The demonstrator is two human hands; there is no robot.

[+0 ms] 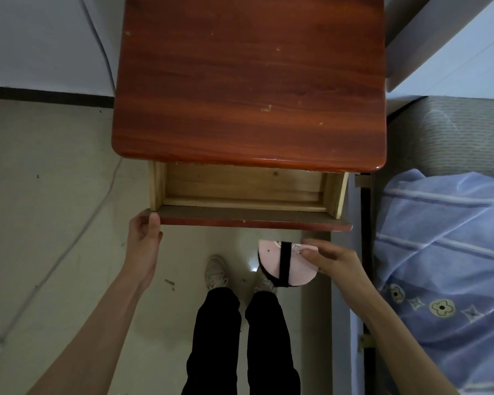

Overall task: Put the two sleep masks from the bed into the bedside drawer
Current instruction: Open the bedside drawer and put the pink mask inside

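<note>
The bedside drawer stands pulled open under the red-brown nightstand top; its pale wooden inside shows nothing in it. My left hand grips the left end of the drawer front. My right hand holds a pink sleep mask with a black strap, folded, just in front of and below the drawer's right half. I cannot tell whether a second mask lies folded with it.
The bed with a blue patterned quilt lies at the right, its frame edge close to the nightstand. A white cable runs over the tiled floor at left. My legs and shoes stand below the drawer.
</note>
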